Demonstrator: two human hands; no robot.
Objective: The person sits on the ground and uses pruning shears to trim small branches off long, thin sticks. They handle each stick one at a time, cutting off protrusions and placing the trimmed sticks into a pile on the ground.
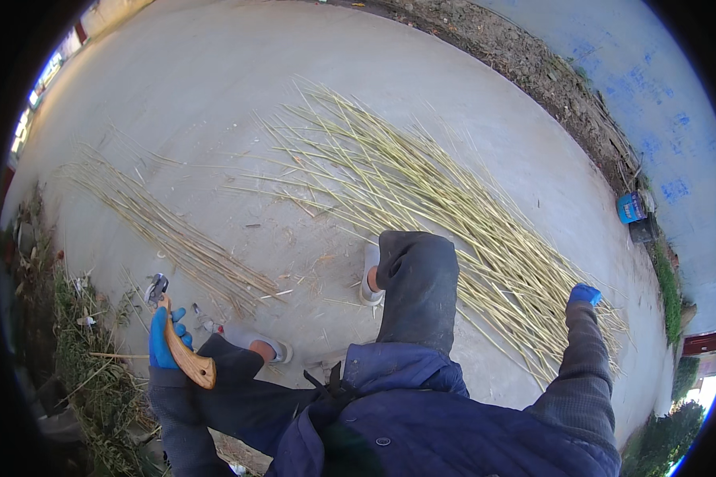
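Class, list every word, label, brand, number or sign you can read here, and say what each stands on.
None can be read with certainty.
Blue bucket: pale printing, too small to read.
Pale wall: blue marks, too blurred to read.
Wooden-handled tool in the left hand: no lettering visible.

blue gloves (585, 294); grey ribbed sleeves (585, 346); navy jacket (429, 433); dark trousers (416, 294)

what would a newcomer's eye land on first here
A broad spread of long, thin yellow-green stalks across the grey ground, right of centre. Then, at lower left, the blue-gloved left hand gripping a silver-headed tool with a curved wooden handle.
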